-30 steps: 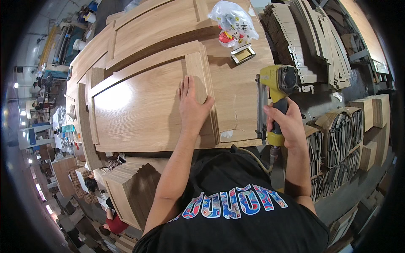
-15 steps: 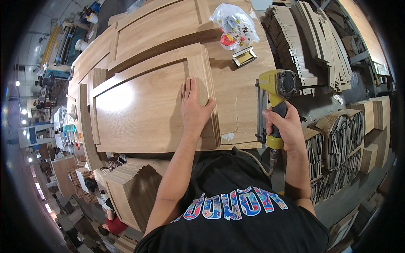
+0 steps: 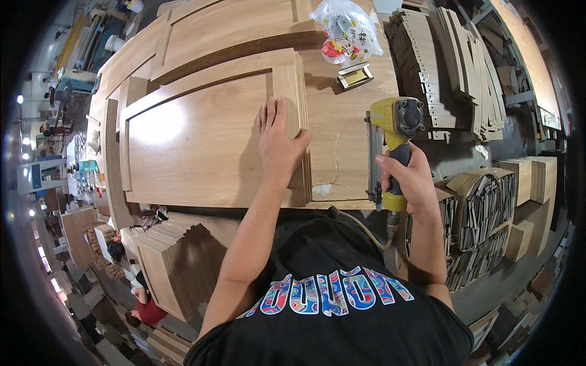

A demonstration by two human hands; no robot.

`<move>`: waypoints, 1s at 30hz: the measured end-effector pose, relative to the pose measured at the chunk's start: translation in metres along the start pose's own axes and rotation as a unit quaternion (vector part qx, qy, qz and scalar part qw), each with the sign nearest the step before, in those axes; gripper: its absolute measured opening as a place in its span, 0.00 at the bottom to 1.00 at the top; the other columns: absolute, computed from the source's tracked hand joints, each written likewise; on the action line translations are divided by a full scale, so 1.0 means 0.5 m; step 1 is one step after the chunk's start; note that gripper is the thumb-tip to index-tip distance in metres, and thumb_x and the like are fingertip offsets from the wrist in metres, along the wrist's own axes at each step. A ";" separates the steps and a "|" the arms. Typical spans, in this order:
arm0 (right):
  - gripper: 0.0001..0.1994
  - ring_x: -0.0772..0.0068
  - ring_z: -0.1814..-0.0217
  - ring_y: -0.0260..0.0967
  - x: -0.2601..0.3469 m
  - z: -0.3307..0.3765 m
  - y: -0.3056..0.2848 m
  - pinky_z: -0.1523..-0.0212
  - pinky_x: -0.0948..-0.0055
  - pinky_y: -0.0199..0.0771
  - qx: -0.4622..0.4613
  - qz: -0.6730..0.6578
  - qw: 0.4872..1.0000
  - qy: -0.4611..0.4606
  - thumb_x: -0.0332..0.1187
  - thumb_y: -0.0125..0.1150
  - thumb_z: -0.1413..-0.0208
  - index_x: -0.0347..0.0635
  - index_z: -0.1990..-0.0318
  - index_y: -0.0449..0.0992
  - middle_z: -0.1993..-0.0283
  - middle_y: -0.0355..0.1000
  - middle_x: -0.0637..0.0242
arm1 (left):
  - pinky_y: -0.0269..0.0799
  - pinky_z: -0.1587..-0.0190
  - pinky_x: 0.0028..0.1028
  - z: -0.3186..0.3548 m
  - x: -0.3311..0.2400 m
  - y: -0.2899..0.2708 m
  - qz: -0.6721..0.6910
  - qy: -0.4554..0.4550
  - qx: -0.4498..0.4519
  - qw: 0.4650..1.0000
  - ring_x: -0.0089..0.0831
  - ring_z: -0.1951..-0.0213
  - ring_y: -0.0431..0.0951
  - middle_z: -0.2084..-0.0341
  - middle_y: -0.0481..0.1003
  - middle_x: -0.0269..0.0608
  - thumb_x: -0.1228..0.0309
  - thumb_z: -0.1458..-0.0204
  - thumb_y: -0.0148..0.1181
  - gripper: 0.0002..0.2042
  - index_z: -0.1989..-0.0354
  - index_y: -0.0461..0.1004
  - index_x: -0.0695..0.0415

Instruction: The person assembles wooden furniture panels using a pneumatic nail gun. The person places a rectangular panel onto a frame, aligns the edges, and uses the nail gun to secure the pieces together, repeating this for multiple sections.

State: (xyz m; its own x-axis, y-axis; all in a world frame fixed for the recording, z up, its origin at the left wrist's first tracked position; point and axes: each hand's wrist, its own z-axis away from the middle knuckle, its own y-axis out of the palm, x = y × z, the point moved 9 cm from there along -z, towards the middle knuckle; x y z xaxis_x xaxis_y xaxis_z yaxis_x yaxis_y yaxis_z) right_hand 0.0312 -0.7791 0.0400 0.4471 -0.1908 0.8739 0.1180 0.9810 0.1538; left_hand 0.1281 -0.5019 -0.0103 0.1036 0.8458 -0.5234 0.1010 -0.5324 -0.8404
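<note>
Now right fingers (image 3: 391,166) grip a nailer (image 3: 387,114), left fingers (image 3: 271,114) stretch over a panel (image 3: 198,146); a bag (image 3: 349,29) obscures its contents.

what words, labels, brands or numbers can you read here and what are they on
Black shirt: large, multicoloured patterned letters across it; wording not copied here.
Clear plastic bag: small dark characters near a red print on crumpled plastic; not copied.
Yellow power tool in the right hand: faint marking on its body, too small to read.
</note>
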 end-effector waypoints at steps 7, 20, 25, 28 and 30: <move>0.19 0.80 0.80 0.69 0.068 -0.080 0.034 0.75 0.75 0.72 0.101 0.145 0.983 0.057 0.28 0.76 0.34 0.32 0.39 0.78 0.76 0.72 0.73 | 0.57 0.16 0.50 0.004 -0.003 -0.009 0.004 0.028 -0.022 0.999 0.60 0.18 0.60 0.19 0.64 0.60 0.63 0.48 0.77 0.46 0.20 0.66 0.61; 0.16 0.82 0.79 0.68 0.173 -0.269 0.264 0.76 0.75 0.72 0.193 0.158 0.961 0.122 0.23 0.65 0.32 0.29 0.40 0.79 0.75 0.71 0.74 | 0.49 0.13 0.52 0.013 0.004 -0.005 0.040 -0.025 -0.035 0.998 0.57 0.16 0.58 0.18 0.62 0.60 0.64 0.48 0.77 0.48 0.17 0.61 0.59; 0.18 0.84 0.79 0.67 0.182 -0.282 0.256 0.77 0.76 0.72 0.160 0.176 0.965 0.109 0.23 0.66 0.33 0.28 0.37 0.79 0.75 0.71 0.75 | 0.49 0.13 0.51 0.015 0.004 -0.003 0.083 -0.038 -0.024 0.996 0.57 0.16 0.56 0.18 0.62 0.60 0.65 0.49 0.79 0.50 0.17 0.60 0.59; 0.19 0.84 0.80 0.66 0.190 -0.278 0.249 0.78 0.76 0.71 0.143 0.168 0.970 0.097 0.23 0.66 0.33 0.28 0.37 0.79 0.75 0.71 0.75 | 0.49 0.13 0.51 0.015 0.007 -0.005 0.081 -0.038 -0.023 0.996 0.57 0.15 0.56 0.18 0.62 0.60 0.66 0.49 0.79 0.51 0.16 0.59 0.60; 0.18 0.83 0.80 0.67 0.188 -0.283 0.241 0.78 0.76 0.71 0.136 0.165 0.972 0.094 0.23 0.67 0.33 0.28 0.37 0.79 0.75 0.71 0.74 | 0.49 0.13 0.51 0.015 0.012 -0.004 0.075 -0.039 -0.026 0.996 0.57 0.15 0.56 0.18 0.62 0.60 0.66 0.49 0.79 0.51 0.16 0.59 0.60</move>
State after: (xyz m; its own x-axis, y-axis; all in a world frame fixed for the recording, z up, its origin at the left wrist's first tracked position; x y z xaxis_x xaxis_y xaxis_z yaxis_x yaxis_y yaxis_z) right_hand 0.2131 -0.6836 0.0756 0.5775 0.1589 0.8008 -0.2877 0.9576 0.0174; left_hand 0.1213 -0.4956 -0.0126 0.0454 0.7551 -0.6540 0.1419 -0.6529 -0.7440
